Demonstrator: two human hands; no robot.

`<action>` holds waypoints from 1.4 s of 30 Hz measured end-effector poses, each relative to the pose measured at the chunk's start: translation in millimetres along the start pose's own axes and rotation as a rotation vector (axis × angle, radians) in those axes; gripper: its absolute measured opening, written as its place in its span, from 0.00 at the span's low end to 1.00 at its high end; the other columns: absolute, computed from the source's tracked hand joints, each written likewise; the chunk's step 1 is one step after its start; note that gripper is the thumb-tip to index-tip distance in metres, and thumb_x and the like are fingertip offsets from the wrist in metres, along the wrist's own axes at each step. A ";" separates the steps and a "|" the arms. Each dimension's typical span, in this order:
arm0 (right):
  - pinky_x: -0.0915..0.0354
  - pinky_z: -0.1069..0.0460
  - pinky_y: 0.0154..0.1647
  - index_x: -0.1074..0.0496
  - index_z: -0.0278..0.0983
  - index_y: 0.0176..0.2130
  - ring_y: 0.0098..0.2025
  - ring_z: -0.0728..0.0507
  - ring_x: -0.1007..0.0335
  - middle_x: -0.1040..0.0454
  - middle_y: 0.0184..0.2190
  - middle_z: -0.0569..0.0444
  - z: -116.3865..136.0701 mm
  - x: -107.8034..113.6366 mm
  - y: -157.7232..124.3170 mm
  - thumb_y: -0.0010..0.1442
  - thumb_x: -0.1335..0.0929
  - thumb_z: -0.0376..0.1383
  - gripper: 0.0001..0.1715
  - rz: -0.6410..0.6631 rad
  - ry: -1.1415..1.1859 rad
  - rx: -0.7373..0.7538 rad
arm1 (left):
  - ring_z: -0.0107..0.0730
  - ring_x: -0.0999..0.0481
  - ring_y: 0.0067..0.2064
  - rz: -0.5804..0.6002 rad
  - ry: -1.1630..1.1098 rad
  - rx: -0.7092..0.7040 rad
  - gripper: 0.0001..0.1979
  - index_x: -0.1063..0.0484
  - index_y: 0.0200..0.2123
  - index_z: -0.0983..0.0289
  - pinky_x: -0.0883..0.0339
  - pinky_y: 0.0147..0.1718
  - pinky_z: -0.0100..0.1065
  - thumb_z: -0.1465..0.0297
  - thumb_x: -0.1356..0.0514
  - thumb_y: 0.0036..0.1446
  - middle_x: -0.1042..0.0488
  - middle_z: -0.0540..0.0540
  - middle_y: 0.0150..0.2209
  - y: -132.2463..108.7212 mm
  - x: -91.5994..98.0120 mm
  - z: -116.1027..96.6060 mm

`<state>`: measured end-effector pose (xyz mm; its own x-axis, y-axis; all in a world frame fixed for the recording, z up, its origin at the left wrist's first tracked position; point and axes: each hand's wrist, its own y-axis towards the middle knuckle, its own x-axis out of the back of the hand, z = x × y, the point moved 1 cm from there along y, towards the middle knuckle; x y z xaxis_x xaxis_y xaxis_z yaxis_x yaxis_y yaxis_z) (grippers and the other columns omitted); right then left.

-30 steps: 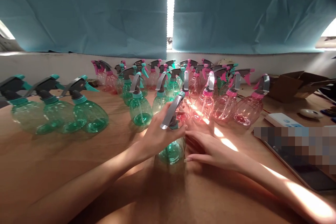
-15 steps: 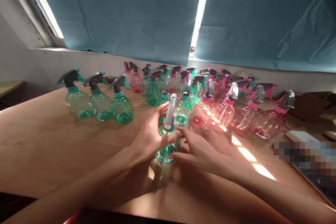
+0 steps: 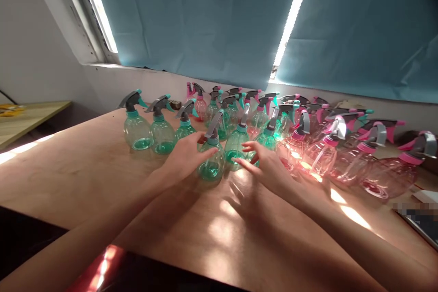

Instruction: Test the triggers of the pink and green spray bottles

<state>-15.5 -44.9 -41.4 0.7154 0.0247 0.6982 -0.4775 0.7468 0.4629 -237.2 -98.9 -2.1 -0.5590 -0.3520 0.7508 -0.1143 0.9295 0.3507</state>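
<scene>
A clear green spray bottle (image 3: 211, 169) with a grey trigger head and teal collar stands upright on the table. My left hand (image 3: 185, 157) grips its left side, thumb across the front and fingers partly hidden behind it. My right hand (image 3: 268, 166) is open with fingers apart, holding nothing, just right of a second green spray bottle (image 3: 237, 143). Behind the right hand's fingers stands a third green spray bottle (image 3: 268, 139), partly covered.
To the left stand several green spray bottles (image 3: 137, 132) in a row. Pink spray bottles (image 3: 323, 157) line the right, with more mixed bottles behind. The wooden table (image 3: 92, 178) runs to a wall under blue curtains (image 3: 205, 18). A dark flat item (image 3: 420, 221) lies at the right edge.
The held green bottle has moved away from me, into line beside the other green ones. My right hand has come off it and opened. The view has turned left.
</scene>
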 end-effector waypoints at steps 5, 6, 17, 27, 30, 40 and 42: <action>0.30 0.41 0.41 0.32 0.36 0.52 0.30 0.41 0.24 0.24 0.52 0.42 -10.0 18.3 9.8 0.62 0.33 0.53 0.28 -0.111 -0.093 -0.059 | 0.53 0.22 0.42 0.047 0.092 0.044 0.21 0.28 0.49 0.63 0.31 0.39 0.44 0.59 0.38 0.55 0.20 0.62 0.42 23.0 2.1 0.8; 0.30 0.41 0.42 0.33 0.35 0.53 0.32 0.40 0.23 0.25 0.54 0.42 -11.1 19.8 11.9 0.63 0.33 0.53 0.29 -0.110 -0.104 -0.076 | 0.53 0.22 0.43 0.054 0.089 0.050 0.22 0.28 0.50 0.64 0.31 0.39 0.44 0.59 0.37 0.55 0.20 0.62 0.43 26.9 2.1 0.8; 0.29 0.41 0.46 0.39 0.34 0.63 0.49 0.31 0.24 0.34 0.63 0.38 -10.5 5.2 40.0 0.62 0.31 0.50 0.38 0.025 -0.095 -0.258 | 0.55 0.22 0.49 0.088 0.065 0.082 0.30 0.34 0.60 0.65 0.29 0.42 0.44 0.59 0.38 0.56 0.22 0.65 0.49 53.0 -5.5 8.8; 0.27 0.45 0.36 0.41 0.28 0.61 0.37 0.35 0.21 0.26 0.51 0.32 -16.1 -14.8 53.9 0.60 0.29 0.51 0.42 0.073 -0.060 -0.272 | 0.50 0.28 0.58 -0.005 0.075 0.021 0.30 0.38 0.61 0.66 0.32 0.54 0.45 0.61 0.39 0.59 0.28 0.64 0.57 30.0 -2.8 8.8; 0.28 0.44 0.36 0.38 0.29 0.57 0.38 0.34 0.21 0.25 0.48 0.33 -18.0 -13.8 56.2 0.59 0.28 0.50 0.38 0.073 -0.080 -0.253 | 0.47 0.29 0.59 -0.059 0.075 -0.029 0.27 0.37 0.60 0.64 0.33 0.56 0.45 0.62 0.39 0.59 0.30 0.62 0.58 4.2 0.8 8.5; 0.31 0.44 0.40 0.34 0.30 0.53 0.47 0.30 0.25 0.24 0.46 0.35 0.5 0.7 43.0 0.58 0.27 0.48 0.33 0.103 -0.178 -0.187 | 0.45 0.26 0.55 0.010 -0.108 -0.017 0.23 0.34 0.57 0.60 0.29 0.54 0.46 0.60 0.40 0.59 0.29 0.57 0.58 -41.0 1.1 -23.6; 0.31 0.44 0.40 0.33 0.33 0.51 0.47 0.31 0.25 0.24 0.45 0.39 5.2 4.6 31.8 0.58 0.27 0.48 0.29 0.123 -0.184 -0.157 | 0.47 0.26 0.56 0.026 -0.145 0.004 0.24 0.34 0.57 0.60 0.29 0.53 0.47 0.60 0.40 0.59 0.29 0.58 0.58 -39.2 -2.7 -32.5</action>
<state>-30.0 -24.5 -20.7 0.5454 0.0116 0.8381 -0.4604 0.8397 0.2880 -204.6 -138.0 0.3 -0.6748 -0.3082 0.6705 -0.1011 0.9387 0.3297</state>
